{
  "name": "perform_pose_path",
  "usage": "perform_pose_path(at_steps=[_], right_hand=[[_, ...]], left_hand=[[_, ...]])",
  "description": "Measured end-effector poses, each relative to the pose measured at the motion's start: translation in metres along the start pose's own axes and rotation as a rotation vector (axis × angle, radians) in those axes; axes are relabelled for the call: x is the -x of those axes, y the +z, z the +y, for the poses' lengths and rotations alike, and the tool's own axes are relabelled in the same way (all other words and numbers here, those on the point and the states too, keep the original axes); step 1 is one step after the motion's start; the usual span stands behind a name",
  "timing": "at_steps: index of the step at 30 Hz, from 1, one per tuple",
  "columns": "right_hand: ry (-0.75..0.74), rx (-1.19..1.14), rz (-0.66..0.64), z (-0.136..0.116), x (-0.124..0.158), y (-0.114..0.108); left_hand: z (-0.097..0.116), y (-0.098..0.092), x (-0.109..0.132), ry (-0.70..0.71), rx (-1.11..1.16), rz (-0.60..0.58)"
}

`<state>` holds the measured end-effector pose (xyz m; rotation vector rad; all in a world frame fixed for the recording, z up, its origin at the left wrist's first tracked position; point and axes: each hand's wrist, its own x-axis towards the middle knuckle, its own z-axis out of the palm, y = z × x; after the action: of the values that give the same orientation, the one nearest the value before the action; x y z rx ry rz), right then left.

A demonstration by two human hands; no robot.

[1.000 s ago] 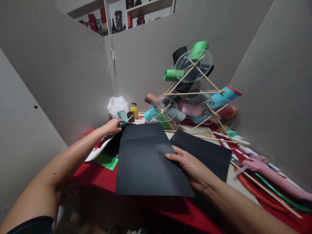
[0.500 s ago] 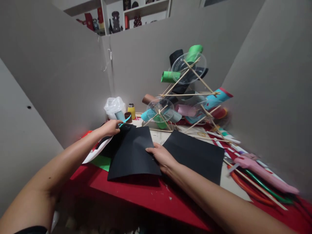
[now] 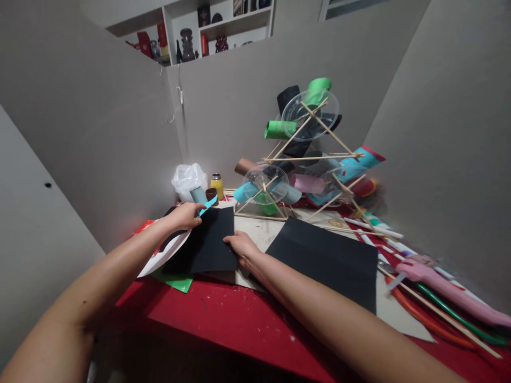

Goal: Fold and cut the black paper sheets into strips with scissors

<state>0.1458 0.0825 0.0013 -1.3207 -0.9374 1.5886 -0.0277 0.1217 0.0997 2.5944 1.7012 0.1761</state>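
Observation:
My left hand (image 3: 187,217) is closed on the lifted edges of some paper sheets; a light blue sheet (image 3: 209,204) sticks out past its fingers. Below the same wrist a white sheet (image 3: 170,254) curls up. Thumb on top, my right hand (image 3: 241,248) pinches the right edge of a black sheet (image 3: 213,242), whose left part lies under the raised papers. A green sheet (image 3: 181,282) pokes out beneath, at the table's front. To the right, a second black sheet (image 3: 319,252) lies flat, partly behind my right forearm.
Stick frames carry clear plastic discs (image 3: 265,183) and coloured paper tubes (image 3: 317,92) at the back. A yellow bottle (image 3: 216,186) and a white plastic bag (image 3: 187,181) stand back left. A pink glue gun (image 3: 443,284) and long balloons lie right on the red tablecloth (image 3: 247,330).
My right hand has moved left with the black sheet, which now lies lower and flatter under the lifted papers. My left hand still holds the paper edges up.

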Motion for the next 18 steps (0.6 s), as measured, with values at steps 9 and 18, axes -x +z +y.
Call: perform_pose_path(at_steps=[9, 18], right_hand=[[-0.017, 0.165, 0.018, 0.002, -0.026, 0.048], [0.134, 0.462, -0.064, -0.003, -0.035, 0.015]], left_hand=[[0.009, 0.021, -0.002, 0.034, -0.066, 0.031], [0.005, 0.07, 0.008, 0.006, 0.083, 0.052]])
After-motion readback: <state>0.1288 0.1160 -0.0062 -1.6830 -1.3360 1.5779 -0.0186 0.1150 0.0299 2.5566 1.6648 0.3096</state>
